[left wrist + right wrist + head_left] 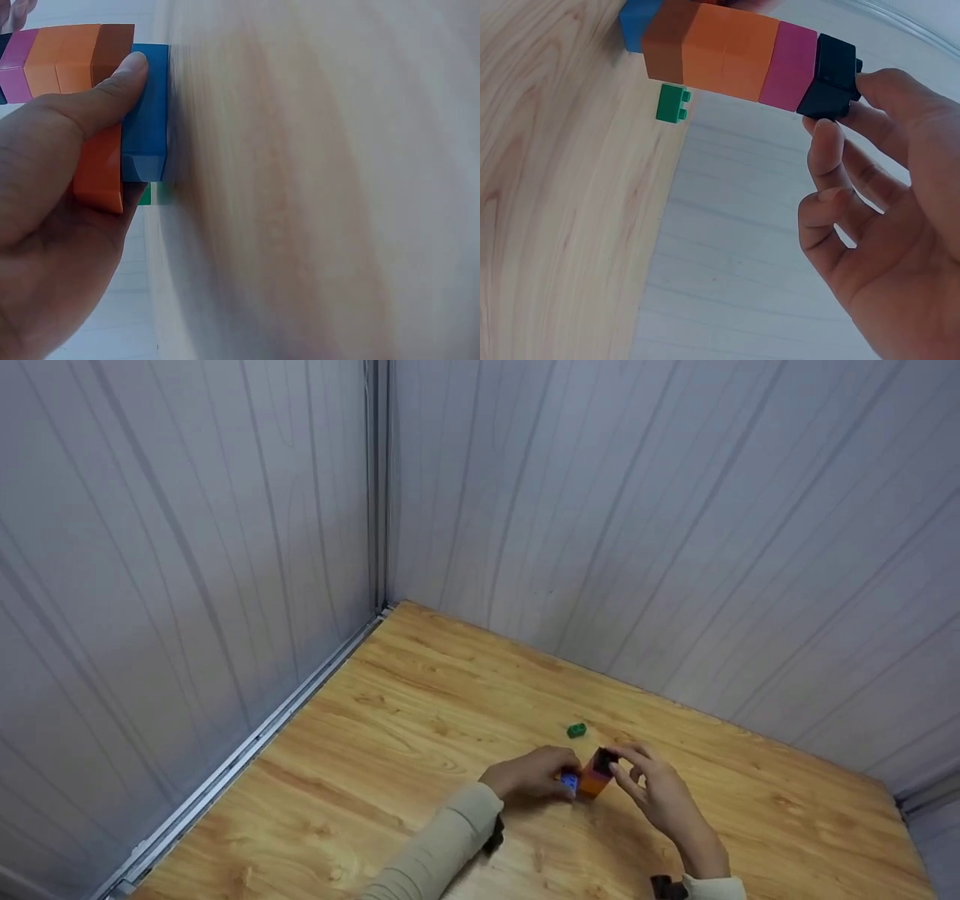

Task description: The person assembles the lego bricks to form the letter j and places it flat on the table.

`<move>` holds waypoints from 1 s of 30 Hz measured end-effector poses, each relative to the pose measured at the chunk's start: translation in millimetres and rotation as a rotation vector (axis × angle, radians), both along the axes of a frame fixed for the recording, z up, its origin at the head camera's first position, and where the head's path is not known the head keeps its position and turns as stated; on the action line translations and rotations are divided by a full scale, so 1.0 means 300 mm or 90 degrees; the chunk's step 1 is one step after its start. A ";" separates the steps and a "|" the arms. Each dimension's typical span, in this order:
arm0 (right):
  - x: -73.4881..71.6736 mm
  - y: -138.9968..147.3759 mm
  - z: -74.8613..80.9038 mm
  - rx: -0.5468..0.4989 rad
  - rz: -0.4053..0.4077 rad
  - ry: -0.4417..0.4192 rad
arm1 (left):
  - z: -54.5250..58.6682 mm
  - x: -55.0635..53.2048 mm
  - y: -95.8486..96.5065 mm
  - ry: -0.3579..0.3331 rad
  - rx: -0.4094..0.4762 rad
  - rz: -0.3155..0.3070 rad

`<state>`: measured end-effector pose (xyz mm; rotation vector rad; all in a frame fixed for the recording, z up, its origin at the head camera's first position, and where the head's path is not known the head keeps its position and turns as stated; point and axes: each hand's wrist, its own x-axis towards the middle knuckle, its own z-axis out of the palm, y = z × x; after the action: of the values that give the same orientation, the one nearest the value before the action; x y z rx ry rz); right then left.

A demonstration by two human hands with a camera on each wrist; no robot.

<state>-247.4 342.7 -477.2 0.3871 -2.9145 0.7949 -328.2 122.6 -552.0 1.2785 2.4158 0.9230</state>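
Note:
A tower of toy building bricks stands upright on the wooden table, with a blue brick (146, 135) at its foot. Above it come brown and orange bricks (727, 52), a magenta brick (789, 66) and black bricks (835, 64) at the top. My left hand (536, 772) grips the base, its thumb across the blue brick. Another orange brick (101, 169) sits on the blue one, inside that grip, and my left fingers are mostly hidden behind it. At the tower's top, my right hand (660, 795) pinches the black bricks between thumb and fingertips.
A small green brick (576, 730) lies loose on the table (420, 690), just beyond the tower. Pale panelled walls (600, 510) border the table at the back and left, and a metal rail (277, 720) runs along its left edge.

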 end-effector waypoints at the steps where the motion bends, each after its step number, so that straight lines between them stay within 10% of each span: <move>1: 0.000 -0.004 0.000 0.004 -0.002 -0.002 | 0.000 -0.001 -0.001 -0.002 0.002 0.001; 30: 0.025 -0.021 -0.065 -0.057 -0.029 0.122 | 0.006 0.004 -0.026 0.030 0.013 0.014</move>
<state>-239.9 336.4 -496.8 0.3645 -2.6909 0.8284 -327.1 114.8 -550.2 1.2967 2.4667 0.9370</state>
